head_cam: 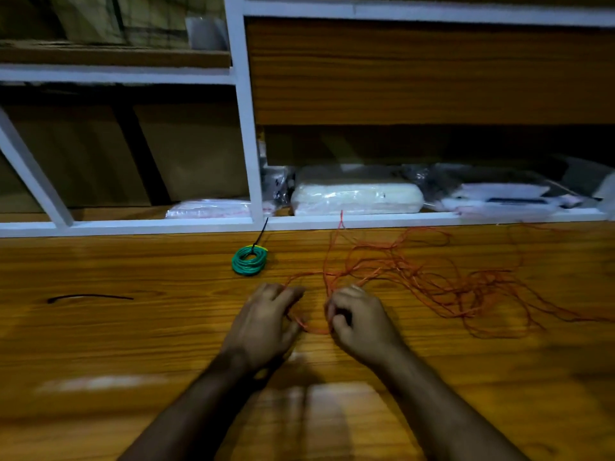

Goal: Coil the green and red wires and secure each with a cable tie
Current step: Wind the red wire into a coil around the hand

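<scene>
Centre frame: left hand [266,322] and right hand [357,322], fingers curled, both grasping a short loop of red wire [432,281] on the wooden table [133,344]. Rest of it tangled loose to the right. Just above: green wire [249,260] coiled, bound with a black cable tie [260,235]. Far left: second cable tie [90,297], lying flat.

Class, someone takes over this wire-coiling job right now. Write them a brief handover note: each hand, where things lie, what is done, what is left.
Left hand and right hand: each has a grip on the red wire, which lies mostly loose and tangled on the table to the right.
Done: green wire coiled and tied, beyond the hands.
Left: coil the red, then tie it with the spare cable tie lying to the left.
</scene>
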The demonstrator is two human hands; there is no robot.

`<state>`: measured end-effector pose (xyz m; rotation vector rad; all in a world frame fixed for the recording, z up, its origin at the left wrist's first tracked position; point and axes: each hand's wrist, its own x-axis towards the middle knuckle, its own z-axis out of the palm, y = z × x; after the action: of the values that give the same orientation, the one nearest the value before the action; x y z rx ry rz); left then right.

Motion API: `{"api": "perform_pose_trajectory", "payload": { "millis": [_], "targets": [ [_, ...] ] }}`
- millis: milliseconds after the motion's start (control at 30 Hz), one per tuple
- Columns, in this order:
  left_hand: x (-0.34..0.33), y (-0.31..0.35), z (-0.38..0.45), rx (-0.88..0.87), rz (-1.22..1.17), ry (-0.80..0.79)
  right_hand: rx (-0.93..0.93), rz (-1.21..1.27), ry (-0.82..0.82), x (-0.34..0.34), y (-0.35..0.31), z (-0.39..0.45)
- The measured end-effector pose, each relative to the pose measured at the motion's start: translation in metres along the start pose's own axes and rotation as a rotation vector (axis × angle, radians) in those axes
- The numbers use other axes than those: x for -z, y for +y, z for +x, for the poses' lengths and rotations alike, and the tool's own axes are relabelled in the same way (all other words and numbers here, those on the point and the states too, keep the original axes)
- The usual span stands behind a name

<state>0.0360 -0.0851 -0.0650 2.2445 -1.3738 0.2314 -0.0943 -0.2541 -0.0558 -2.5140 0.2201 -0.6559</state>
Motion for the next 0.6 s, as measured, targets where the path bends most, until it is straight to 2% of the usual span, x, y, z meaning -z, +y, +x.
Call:
{"api": "perform_pose_trajectory", "payload": {
  "millis": [67, 133, 167, 200, 267, 333, 467, 600],
  "targets": [
    [0.002, 0.001, 0.000, 0.043, 0.008, 0.025, -0.007, 0.019, 0.151, 0.006, -0.003, -0.002],
    [0.003, 0.003, -0.001, 0.115, 0.010, 0.047, -0.093, -0.160, 0.372, 0.014, 0.002, 0.001],
    [0.003, 0.003, -0.002, 0.151, 0.013, 0.058, -0.208, -0.283, 0.449, 0.019, 0.008, 0.002],
    [0.003, 0.003, -0.002, 0.186, 0.014, 0.071, -0.358, -0.387, 0.463, 0.024, 0.015, 0.003],
    [0.003, 0.002, -0.001, 0.234, -0.010, 0.081, -0.620, -0.486, 0.328, 0.035, 0.031, 0.001],
    [0.003, 0.000, 0.000, 0.213, -0.087, 0.074, -0.707, -0.452, 0.172, 0.039, 0.042, -0.001],
    [0.009, 0.002, -0.004, 0.107, -0.406, 0.110, -0.546, -0.222, 0.119, 0.026, 0.040, 0.006],
    [0.007, 0.005, -0.001, 0.254, -0.358, 0.163, -0.217, -0.022, 0.073, 0.019, 0.023, 0.006]
  ]
}}
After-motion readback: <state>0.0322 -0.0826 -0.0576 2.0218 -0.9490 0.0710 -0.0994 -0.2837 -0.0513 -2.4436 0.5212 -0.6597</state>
